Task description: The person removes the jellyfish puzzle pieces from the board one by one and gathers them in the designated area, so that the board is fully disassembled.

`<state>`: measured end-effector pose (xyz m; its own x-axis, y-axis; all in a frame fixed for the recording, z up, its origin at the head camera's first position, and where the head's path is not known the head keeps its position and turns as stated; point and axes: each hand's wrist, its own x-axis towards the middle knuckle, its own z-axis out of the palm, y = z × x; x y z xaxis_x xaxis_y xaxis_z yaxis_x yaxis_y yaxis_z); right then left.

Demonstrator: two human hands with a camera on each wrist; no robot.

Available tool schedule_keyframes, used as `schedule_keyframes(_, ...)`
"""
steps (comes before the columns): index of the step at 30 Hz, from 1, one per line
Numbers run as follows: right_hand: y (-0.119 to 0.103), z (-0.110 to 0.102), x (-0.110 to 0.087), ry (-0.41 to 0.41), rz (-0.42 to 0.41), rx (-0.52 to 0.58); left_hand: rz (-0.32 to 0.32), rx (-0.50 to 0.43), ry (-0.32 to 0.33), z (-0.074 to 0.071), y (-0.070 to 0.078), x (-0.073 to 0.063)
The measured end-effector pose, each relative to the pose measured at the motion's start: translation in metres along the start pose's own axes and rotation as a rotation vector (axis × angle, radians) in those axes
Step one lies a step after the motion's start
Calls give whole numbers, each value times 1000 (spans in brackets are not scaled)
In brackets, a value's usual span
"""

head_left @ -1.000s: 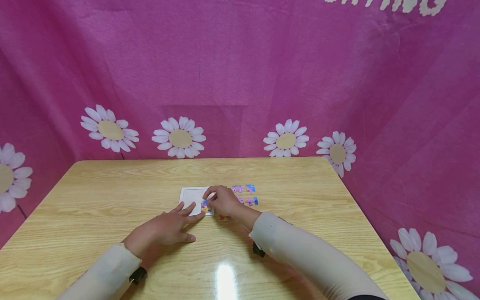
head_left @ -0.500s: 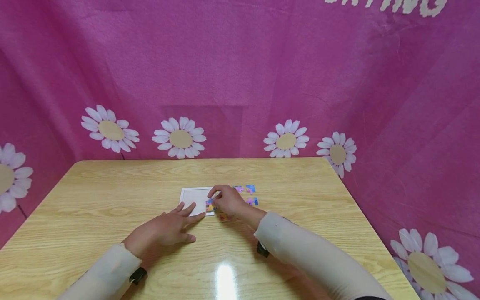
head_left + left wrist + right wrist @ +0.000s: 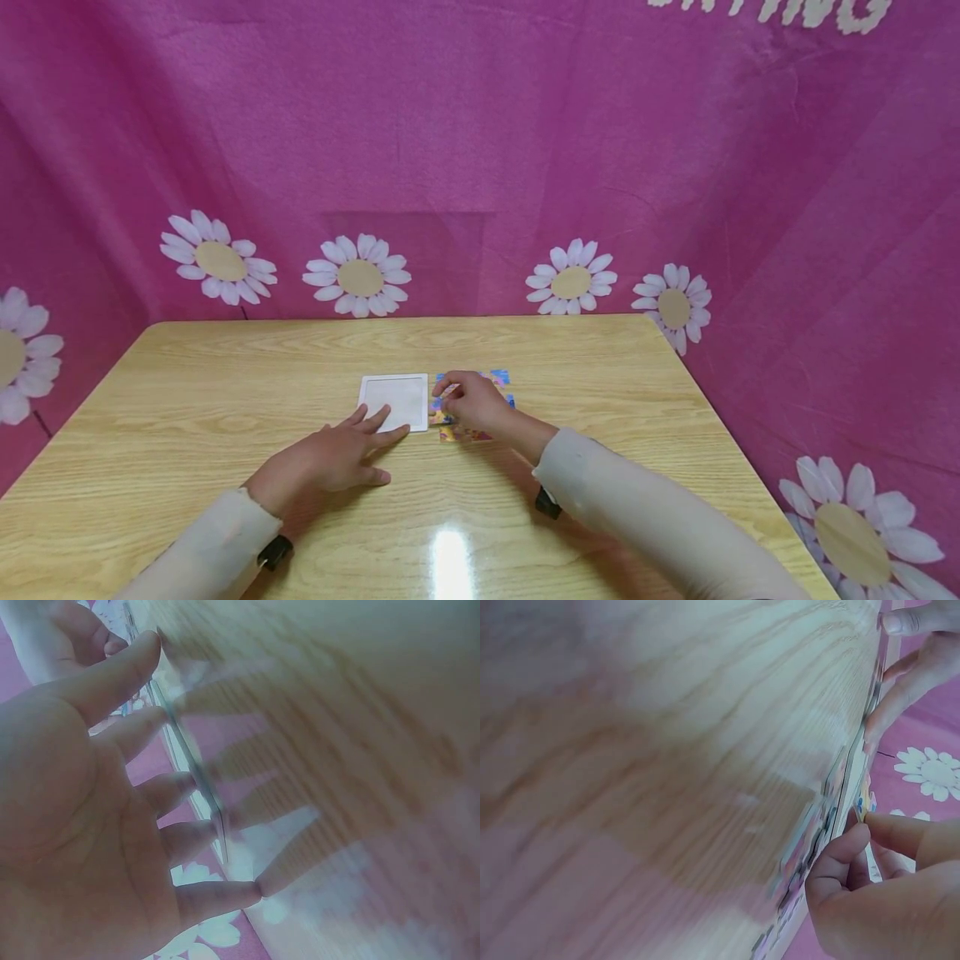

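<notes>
A white puzzle tray (image 3: 401, 398), its inside bare, lies near the middle of the table. My left hand (image 3: 337, 454) is spread with straight fingers, its fingertips resting on the tray's near left part. In the left wrist view the fingers (image 3: 199, 838) reach along the tray's thin edge. Just right of the tray, my right hand (image 3: 480, 404) pinches a colourful jigsaw piece (image 3: 865, 802) between thumb and index finger. Other jigsaw pieces (image 3: 500, 377) lie under and around that hand, partly hidden by it.
The wooden table (image 3: 225, 375) runs back to a pink curtain (image 3: 450, 150) printed with white daisies. A bright light reflection (image 3: 452, 562) shows on the near tabletop. Black wrist straps (image 3: 275, 552) sit below both sleeves.
My right hand has moved right, carrying the pinched jigsaw piece from over the tray to beside it, so the tray's right side now shows. My left hand has stayed in place.
</notes>
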<state>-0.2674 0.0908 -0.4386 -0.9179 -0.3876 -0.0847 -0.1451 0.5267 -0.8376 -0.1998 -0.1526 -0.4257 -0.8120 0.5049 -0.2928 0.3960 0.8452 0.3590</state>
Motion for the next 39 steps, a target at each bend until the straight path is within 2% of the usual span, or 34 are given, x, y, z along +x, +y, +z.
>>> schedule_keyframes(10, 10, -17, -10, -34, 10, 44, 1, -5, 0, 1, -1, 0)
schedule_keyframes(39, 54, -60, -45, 16, -1, -4, -10, -7, -12, 2, -3, 1)
